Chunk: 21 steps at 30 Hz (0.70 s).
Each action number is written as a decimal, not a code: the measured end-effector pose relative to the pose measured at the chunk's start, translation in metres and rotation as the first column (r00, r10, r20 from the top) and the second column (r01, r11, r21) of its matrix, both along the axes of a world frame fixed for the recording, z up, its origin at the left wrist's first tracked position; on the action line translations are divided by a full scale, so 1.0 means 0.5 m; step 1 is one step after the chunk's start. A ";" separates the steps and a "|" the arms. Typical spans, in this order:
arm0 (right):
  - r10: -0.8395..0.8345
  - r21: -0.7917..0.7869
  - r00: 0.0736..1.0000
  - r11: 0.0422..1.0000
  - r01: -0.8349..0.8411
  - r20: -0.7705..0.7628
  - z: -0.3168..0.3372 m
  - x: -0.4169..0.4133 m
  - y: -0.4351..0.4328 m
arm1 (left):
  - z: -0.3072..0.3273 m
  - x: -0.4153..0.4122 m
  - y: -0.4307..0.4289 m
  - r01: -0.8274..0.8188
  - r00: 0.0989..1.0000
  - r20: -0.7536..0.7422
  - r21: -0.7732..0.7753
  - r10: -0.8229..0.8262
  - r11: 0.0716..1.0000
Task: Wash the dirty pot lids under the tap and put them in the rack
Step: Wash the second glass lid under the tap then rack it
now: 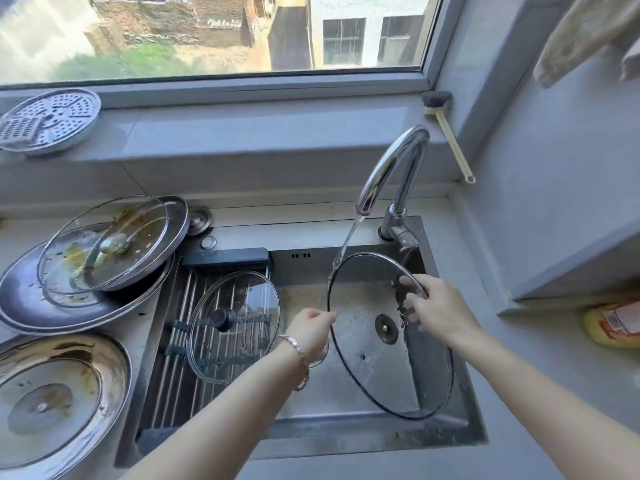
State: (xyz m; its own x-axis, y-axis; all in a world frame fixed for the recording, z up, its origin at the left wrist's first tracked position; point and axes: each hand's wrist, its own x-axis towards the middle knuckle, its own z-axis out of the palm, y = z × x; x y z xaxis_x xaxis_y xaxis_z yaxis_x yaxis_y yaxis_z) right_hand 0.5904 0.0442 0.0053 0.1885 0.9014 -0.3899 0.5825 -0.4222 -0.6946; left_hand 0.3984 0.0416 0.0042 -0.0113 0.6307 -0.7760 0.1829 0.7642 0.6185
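The glass lid [388, 362] stands tilted over the sink [346, 434], with the tap [391, 164] stream striking its upper left rim. The left hand [311, 332] pinches that rim and the right hand [436, 306] grips the far edge. Best to turn it slowly so water sweeps every part.

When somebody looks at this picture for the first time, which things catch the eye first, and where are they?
First, the large glass lid tilted over the sink, its rim gripped by the left hand and right hand, with water from the tap running onto it. Next, the stack of dirty lids on the counter at the left, smeared with yellowish residue. A smaller glass lid lies on the rack between them.
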 end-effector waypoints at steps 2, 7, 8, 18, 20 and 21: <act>-0.195 -0.090 0.957 0.980 0.180 -0.213 -0.015 0.020 -0.003 | -0.031 -0.035 -0.015 -0.070 0.997 -0.049 -0.115 0.064 0.991; -0.461 -0.291 0.673 0.887 0.357 -0.578 -0.034 0.044 -0.020 | -0.068 -0.094 -0.039 -0.223 0.966 0.055 -0.313 0.252 0.923; -0.502 -0.340 0.613 0.865 0.370 -0.609 -0.045 0.040 -0.024 | -0.067 -0.102 -0.038 -0.224 0.947 0.151 -0.319 0.282 0.921; -0.737 -0.705 0.098 0.670 0.231 -0.668 -0.176 -0.118 -0.075 | 0.055 -0.157 0.060 -0.189 0.974 0.150 0.102 0.172 0.977; -0.721 -0.696 0.014 0.674 0.248 -0.693 -0.184 -0.144 -0.066 | 0.062 -0.177 0.061 -0.161 0.981 0.140 0.188 0.136 0.969; -0.695 -0.671 -0.009 0.691 0.268 -0.719 -0.184 -0.150 -0.057 | 0.063 -0.190 0.058 -0.165 0.978 0.168 0.237 0.126 0.958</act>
State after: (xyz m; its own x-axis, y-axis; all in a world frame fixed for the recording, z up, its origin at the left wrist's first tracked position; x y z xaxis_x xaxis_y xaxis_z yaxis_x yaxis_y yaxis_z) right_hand 0.5155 0.0158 -0.0866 -0.1357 0.5692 -0.8109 -0.7875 -0.5587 -0.2603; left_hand 0.3036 0.0707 0.0355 -0.0129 0.8035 -0.5952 -0.0282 0.5947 0.8035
